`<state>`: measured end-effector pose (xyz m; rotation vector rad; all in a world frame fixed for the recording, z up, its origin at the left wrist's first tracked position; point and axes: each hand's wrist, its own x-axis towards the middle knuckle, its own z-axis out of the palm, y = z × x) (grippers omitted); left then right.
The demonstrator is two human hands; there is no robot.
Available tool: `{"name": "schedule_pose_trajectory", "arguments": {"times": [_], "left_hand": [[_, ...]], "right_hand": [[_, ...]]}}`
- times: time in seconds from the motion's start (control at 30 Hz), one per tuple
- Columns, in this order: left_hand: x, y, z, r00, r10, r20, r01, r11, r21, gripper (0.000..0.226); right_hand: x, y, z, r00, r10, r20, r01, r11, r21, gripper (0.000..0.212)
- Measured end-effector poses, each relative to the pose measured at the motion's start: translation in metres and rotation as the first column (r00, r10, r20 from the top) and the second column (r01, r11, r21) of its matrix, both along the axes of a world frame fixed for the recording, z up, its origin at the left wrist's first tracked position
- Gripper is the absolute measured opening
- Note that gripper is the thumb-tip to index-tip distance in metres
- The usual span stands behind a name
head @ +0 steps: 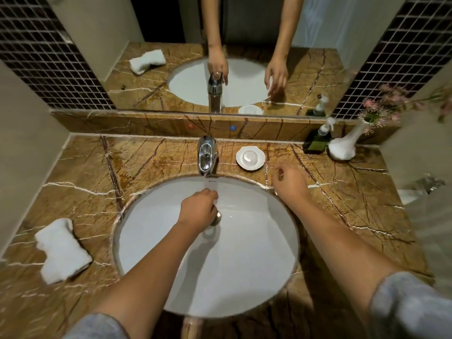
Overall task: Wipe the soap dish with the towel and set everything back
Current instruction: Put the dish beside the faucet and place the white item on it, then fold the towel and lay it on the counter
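Note:
A white scalloped soap dish (250, 165) with a clear round soap in it sits on the brown marble counter, right of the chrome faucet (207, 155). A folded white towel (61, 250) lies on the counter at the far left. My left hand (199, 210) hovers over the middle of the white sink (256, 253), fingers loosely curled, holding nothing. My right hand (289, 182) hangs over the sink's right rim, just below and right of the soap dish, fingers apart and empty.
A dark green pump bottle (318, 140) and a white vase (344, 145) with pink flowers stand at the back right. A mirror runs along the back above a marble ledge. The sink drain (216, 217) shows beside my left hand.

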<state>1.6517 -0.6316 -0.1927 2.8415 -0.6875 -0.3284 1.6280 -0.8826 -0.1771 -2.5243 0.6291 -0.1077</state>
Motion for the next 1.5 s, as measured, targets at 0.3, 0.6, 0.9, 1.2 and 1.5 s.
{"name": "schedule_pose_trajectory", "arguments": {"times": [0.3,0.6,0.9,1.2,1.5], "left_hand": [[-0.022,0.063,0.019,0.994,0.105,0.043,-0.104,0.994,-0.032,0.032],[-0.042,0.201,0.021,0.959,0.28,0.038,-0.279,0.96,-0.025,0.031],[-0.049,0.326,0.026,0.97,0.24,0.031,-0.242,0.954,0.176,0.064],[-0.026,0.363,0.014,0.987,0.122,0.106,-0.136,0.981,0.138,0.047],[0.018,0.367,0.032,0.982,0.126,0.14,-0.146,0.98,0.137,0.027]], "right_hand": [[-0.022,0.111,-0.003,0.957,0.265,-0.119,-0.257,0.963,0.078,0.028],[-0.011,0.283,-0.005,0.835,0.547,-0.057,-0.536,0.833,0.136,0.028],[-0.031,0.428,-0.012,0.661,0.75,0.003,-0.736,0.647,0.199,0.063],[-0.025,0.474,-0.014,0.711,0.7,-0.058,-0.698,0.714,0.055,0.039],[0.03,0.442,0.021,0.848,0.524,0.078,-0.527,0.82,0.223,0.019]]}}
